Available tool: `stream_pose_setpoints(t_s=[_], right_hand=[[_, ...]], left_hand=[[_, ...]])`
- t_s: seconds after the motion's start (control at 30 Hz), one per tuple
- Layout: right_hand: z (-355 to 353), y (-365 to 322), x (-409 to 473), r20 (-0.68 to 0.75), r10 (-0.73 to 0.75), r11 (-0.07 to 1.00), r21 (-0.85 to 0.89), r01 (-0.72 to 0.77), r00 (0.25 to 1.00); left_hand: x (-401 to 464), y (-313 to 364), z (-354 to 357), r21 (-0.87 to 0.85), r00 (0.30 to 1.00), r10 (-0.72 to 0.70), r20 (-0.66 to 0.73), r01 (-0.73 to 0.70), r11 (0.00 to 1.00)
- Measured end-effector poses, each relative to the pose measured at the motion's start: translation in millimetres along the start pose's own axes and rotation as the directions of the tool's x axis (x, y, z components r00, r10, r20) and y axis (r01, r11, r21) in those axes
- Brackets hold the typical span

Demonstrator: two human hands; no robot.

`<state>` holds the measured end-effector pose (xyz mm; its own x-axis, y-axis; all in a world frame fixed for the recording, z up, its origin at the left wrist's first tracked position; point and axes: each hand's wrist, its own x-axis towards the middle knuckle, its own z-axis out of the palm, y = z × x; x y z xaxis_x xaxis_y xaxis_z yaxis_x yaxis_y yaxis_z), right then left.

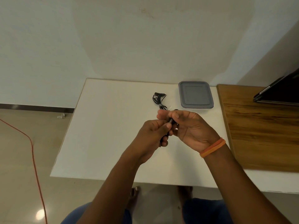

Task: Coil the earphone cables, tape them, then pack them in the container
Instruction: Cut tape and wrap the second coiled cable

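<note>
A: We pinch a small black coiled earphone bundle (169, 122) between our left hand (155, 131) and right hand (191, 126), both clamped on it, just in front of the flat grey plastic lidded container (196, 95); we should keep the loops tight while the tape goes round.

B: Agreed; counting now, one taped black earphone coil (159, 99) lies on the white table (100, 126) left of the container; so two earphones, one container, still lidded.
</note>
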<state>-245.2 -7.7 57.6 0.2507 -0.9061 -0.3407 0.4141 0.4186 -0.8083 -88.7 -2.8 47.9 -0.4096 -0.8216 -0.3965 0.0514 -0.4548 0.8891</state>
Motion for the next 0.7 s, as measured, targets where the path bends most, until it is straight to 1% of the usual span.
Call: stream_pose_setpoints(t_s=[0.07,0.1,0.13,0.17,0.23,0.3,0.4,0.5,0.57,0.7], right_hand=[[-1.3,-3.1,-1.1,-0.026,0.002,0.999,0.034,-0.001,1.000],[-2.2,-4.0,-2.4,-0.069,0.006,0.999,0.052,-0.002,0.998],[-3.6,-3.6,-3.6,-0.141,0.011,0.999,0.047,-0.005,0.990],[-5.2,-1.5,-4.5,-0.237,0.017,1.000,0.021,-0.013,0.971],[-7.8,7.3,-5.3,-0.427,0.041,0.998,-0.020,-0.055,0.903],[-6.5,16.8,-5.3,-0.522,0.086,0.994,-0.011,-0.108,0.848],[0.7,24.4,-5.7,-0.562,0.130,0.988,0.002,-0.156,0.817],[8.0,27.2,-2.7,-0.599,0.071,0.991,-0.052,-0.127,0.797],[13.0,28.0,-1.1,-0.596,0.051,0.992,-0.062,-0.109,0.801],[19.0,27.4,-0.4,-0.541,0.100,0.994,0.016,-0.108,0.835]], left_hand=[[2.1,-1.6,-2.9,-0.021,0.997,0.005,-0.081,-0.007,1.000],[3.2,-2.5,-4.6,-0.043,0.992,0.000,-0.128,-0.006,0.999],[4.1,-2.8,-5.6,-0.066,0.986,-0.004,-0.169,-0.007,0.998],[4.9,-2.9,-5.8,-0.082,0.980,-0.004,-0.198,-0.012,0.997],[5.5,-2.8,-3.4,-0.098,0.976,0.011,-0.218,-0.033,0.995],[5.6,-2.6,-0.1,-0.078,0.972,0.045,-0.232,-0.065,0.995],[5.9,-4.3,0.6,0.008,0.947,0.133,-0.294,-0.137,0.991],[5.9,-5.2,0.8,0.156,0.909,0.240,-0.340,-0.197,0.968],[5.4,-5.0,4.6,0.255,0.886,0.306,-0.347,-0.225,0.940],[6.2,-8.9,9.1,0.467,0.844,0.435,-0.313,-0.262,0.845]])
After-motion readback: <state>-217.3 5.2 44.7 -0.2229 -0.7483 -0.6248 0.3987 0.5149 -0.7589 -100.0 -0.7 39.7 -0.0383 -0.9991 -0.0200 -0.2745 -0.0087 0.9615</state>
